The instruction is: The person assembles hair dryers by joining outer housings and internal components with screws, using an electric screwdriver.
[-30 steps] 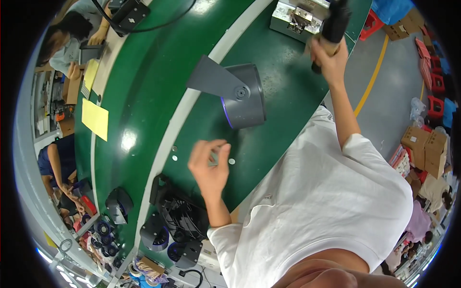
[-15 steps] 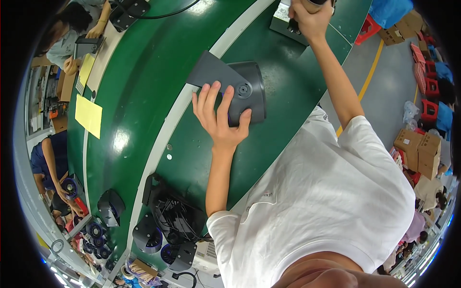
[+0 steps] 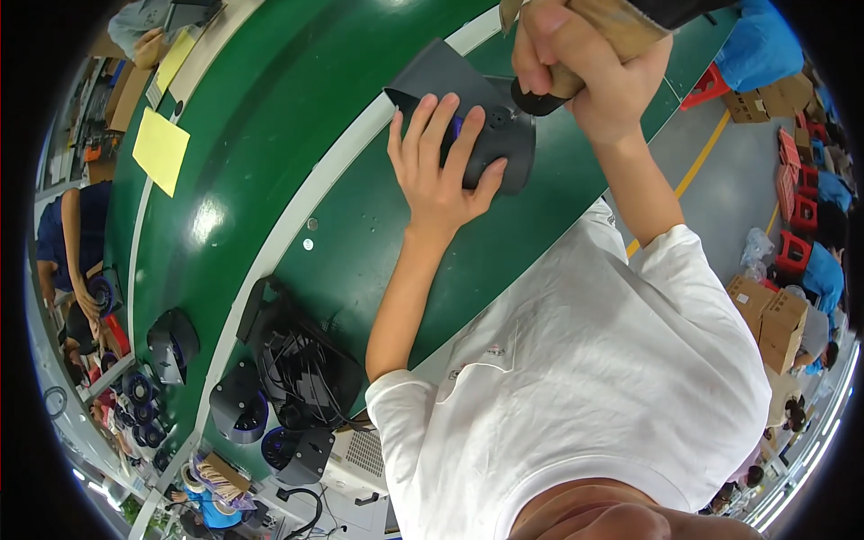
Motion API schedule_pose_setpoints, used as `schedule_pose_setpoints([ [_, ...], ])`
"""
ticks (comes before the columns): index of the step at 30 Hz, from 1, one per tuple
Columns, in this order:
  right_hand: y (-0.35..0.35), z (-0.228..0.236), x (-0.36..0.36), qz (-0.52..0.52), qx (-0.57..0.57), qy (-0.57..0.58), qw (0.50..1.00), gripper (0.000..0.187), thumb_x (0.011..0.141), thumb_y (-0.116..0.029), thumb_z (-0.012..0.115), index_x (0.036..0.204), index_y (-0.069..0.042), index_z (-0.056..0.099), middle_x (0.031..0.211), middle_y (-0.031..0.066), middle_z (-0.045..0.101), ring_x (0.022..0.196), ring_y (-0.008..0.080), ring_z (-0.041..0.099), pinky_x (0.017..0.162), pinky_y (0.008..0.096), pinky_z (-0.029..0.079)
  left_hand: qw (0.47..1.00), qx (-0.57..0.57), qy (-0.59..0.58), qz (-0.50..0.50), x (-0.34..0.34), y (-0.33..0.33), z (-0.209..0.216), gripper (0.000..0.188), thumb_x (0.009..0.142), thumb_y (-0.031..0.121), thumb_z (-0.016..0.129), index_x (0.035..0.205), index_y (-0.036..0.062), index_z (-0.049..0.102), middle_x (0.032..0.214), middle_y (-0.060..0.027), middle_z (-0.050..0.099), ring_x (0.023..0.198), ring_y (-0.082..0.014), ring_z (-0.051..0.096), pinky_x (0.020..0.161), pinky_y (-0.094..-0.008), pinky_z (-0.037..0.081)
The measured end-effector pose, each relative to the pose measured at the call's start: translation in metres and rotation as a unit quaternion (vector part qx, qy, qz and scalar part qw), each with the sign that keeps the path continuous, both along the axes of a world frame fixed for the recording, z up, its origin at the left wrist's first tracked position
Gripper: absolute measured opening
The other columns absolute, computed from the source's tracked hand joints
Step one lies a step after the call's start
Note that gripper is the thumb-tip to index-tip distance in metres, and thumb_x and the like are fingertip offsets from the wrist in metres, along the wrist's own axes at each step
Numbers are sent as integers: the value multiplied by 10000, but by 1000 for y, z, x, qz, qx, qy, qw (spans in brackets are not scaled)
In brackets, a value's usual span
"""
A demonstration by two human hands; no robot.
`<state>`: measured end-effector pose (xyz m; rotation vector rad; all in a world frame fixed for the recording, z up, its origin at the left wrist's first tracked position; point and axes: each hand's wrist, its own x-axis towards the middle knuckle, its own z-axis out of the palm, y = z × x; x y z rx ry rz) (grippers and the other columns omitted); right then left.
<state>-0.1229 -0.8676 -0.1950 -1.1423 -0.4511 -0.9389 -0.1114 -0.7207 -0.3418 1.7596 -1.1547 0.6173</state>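
Observation:
A dark grey plastic housing [image 3: 434, 70] with a curved black body lies on the green table in front of me. My left hand [image 3: 439, 175] rests over it, fingers spread and outstretched, the thumb on its curved side. A bit of purple shows between the fingers. My right hand [image 3: 598, 76] is closed round a tan-wrapped power screwdriver [image 3: 621, 20] with a black nose. That nose [image 3: 538, 97] is beside the small round recess on the housing. Whether its bit touches the recess cannot be made out.
A black housing with tangled cables [image 3: 301, 364] and purple-ringed units [image 3: 241, 402] stand at the lower left. A pale rail [image 3: 297, 211] divides the green surface. Yellow sheets [image 3: 162, 151] lie beyond. Co-workers' hands [image 3: 85, 297] are at the left; red stools [image 3: 794, 252] and cartons [image 3: 765, 315] at the right.
My right hand has brought the power screwdriver from the far right, by a metal box, over to the housing. My left hand stays on the housing, which appears turned. The view has shifted.

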Motion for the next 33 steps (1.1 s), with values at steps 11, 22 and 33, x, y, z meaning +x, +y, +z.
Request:
schedule_pose_setpoints([
  [11,-11,-40,25,130,-149,-329,923,599,782,-8,631,1263,65,281,681,89,544,456,145,506,431,241,399,999,-34,8,10,-9,-6,-5,442,794,398,635,1130,114,676,1288,-116,551,1231,-316,487,1027,-525,334],
  [22,15,-43,-37,-99,-182,114,972,464,835,-5,608,1236,24,376,691,59,543,501,136,502,482,289,411,989,12,149,11,-67,3,22,778,713,290,775,1369,44,435,1384,-301,348,1230,-491,406,1016,-547,350],
  [33,-92,-113,-107,-307,9,236,922,432,811,-5,689,1192,11,486,745,17,571,602,96,541,551,237,440,948,248,-93,175,99,-2,6,639,718,8,636,1330,129,500,1316,-249,426,1213,-410,443,979,-514,394],
])
